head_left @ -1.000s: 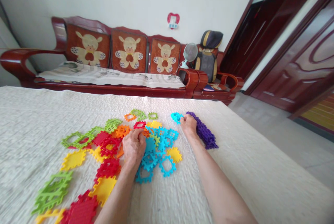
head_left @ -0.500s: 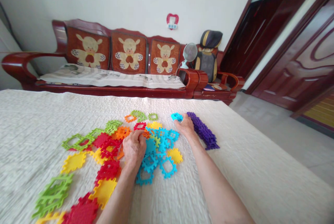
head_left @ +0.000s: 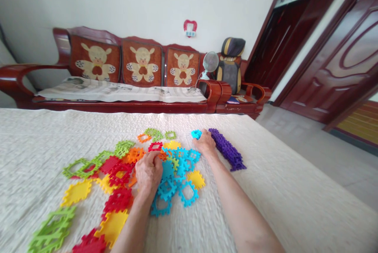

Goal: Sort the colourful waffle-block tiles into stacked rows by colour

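Note:
My right hand [head_left: 206,143] is closed on light-blue interlocking tiles [head_left: 196,134], which rest at the far side of the table beside a long row of purple interlocking tiles [head_left: 227,150]. My left hand [head_left: 148,171] lies over the middle of the loose pile, its fingers curled down; what they hold, if anything, is hidden. Right of it spread several blue tiles [head_left: 167,169], some solid and some open frames. Red tiles [head_left: 118,200] and an orange tile [head_left: 136,154] lie to its left. A red frame [head_left: 155,146] sits just beyond its fingertips.
A pale textured cloth covers the table [head_left: 295,194]. Green tiles [head_left: 52,229] and yellow tiles [head_left: 76,192] are scattered at the left. Past the far edge stand a wooden sofa [head_left: 132,108] with bear cushions, a small fan [head_left: 211,62] and a chair with a massage cushion [head_left: 230,76].
The camera view has shifted slightly, so everything appears a little lower and further left. Both hands keep nearly the same place among the tiles.

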{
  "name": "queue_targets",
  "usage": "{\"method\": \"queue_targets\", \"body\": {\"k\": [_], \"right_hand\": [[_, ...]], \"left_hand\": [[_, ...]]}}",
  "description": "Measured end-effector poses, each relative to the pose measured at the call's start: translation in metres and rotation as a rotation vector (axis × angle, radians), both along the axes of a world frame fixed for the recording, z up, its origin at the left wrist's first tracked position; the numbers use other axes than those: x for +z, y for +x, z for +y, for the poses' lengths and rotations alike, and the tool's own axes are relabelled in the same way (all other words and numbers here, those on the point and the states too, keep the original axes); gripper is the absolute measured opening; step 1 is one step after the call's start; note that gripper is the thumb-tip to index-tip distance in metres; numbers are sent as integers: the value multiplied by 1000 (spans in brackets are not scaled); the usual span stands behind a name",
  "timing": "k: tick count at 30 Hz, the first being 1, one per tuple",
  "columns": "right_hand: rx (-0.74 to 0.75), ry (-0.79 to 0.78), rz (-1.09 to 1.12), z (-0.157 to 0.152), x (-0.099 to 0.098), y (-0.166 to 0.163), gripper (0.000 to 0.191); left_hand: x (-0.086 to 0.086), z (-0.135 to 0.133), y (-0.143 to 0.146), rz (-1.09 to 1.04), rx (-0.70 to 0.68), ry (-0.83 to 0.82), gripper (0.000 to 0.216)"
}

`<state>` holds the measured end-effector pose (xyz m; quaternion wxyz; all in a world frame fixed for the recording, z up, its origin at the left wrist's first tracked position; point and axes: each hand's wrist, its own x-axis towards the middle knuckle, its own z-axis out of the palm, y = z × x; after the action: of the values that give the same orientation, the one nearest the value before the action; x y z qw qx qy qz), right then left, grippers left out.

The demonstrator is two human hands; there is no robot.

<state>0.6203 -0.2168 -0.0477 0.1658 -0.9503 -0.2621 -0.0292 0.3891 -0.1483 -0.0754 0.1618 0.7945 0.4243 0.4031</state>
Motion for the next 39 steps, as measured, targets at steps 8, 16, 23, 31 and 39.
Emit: {"method": "queue_targets", "body": {"k": [8, 16, 23, 31, 39], "right_hand": [[-51, 28, 8, 5, 2, 3, 45], [-63, 36, -1, 7, 1, 3, 46], [-14, 45, 70, -1, 10, 3, 62], [13, 35, 89, -8, 15, 6, 54], [-2, 36, 97, -8, 16, 3, 56]], "left_hand": [[0, 0, -1, 13, -1, 7, 30], [-1, 1, -1, 1, -18, 5, 30], [-1, 2, 0, 7, -2, -2, 30], [-1, 1, 1, 21, 8, -17, 30], [2, 0, 0, 12, 2, -40, 30]]}}
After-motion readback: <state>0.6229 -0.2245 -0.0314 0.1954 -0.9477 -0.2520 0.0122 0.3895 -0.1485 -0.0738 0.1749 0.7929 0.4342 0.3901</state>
